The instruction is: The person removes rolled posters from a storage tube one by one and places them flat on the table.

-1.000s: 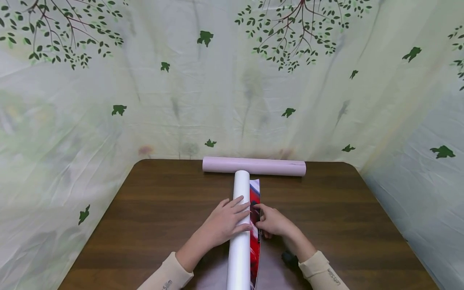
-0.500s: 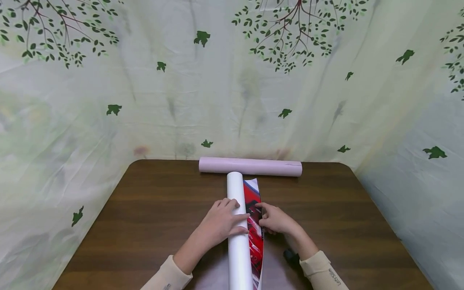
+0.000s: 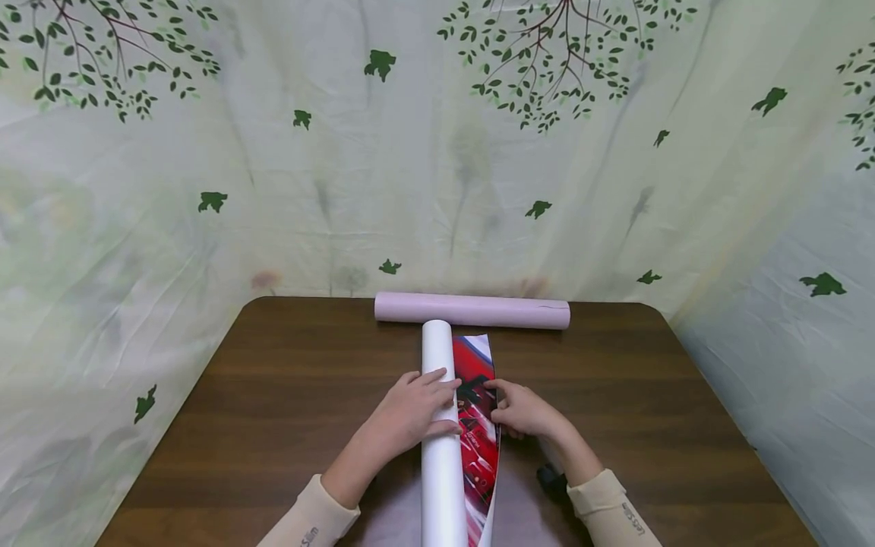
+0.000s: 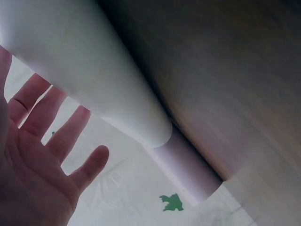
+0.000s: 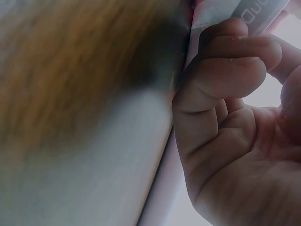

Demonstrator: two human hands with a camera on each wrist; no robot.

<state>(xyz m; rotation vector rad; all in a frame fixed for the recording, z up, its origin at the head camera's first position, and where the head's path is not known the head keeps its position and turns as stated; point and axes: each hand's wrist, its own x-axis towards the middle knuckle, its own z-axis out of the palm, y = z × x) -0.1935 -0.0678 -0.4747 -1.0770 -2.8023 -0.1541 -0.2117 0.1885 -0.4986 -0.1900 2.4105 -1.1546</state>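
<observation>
A white paper roll [image 3: 438, 346] lies lengthwise on the table, its near end cut off by the head view. From its right side comes a strip of poster [image 3: 476, 448] with a red, glossy print. My left hand [image 3: 410, 410] rests across the roll, its fingers extended; the left wrist view shows them [image 4: 68, 132] touching the roll's side. At the poster's free right edge, my right hand [image 3: 525, 412] pinches the sheet between thumb and forefinger. In the right wrist view the other fingers [image 5: 230, 75] are curled, and light lettering shows on the poster [image 5: 258, 14].
Beyond the white roll's far end, a lilac roll [image 3: 472, 311] lies crosswise along the back of the brown wooden table [image 3: 307, 365]. Behind the table hangs a pale curtain [image 3: 287, 190] printed with leaves. A dark object [image 3: 549, 479] shows beneath my right wrist.
The white roll and my left hand have moved a little left. A wider strip of the red print shows now. My right hand has stayed at the poster's edge.
</observation>
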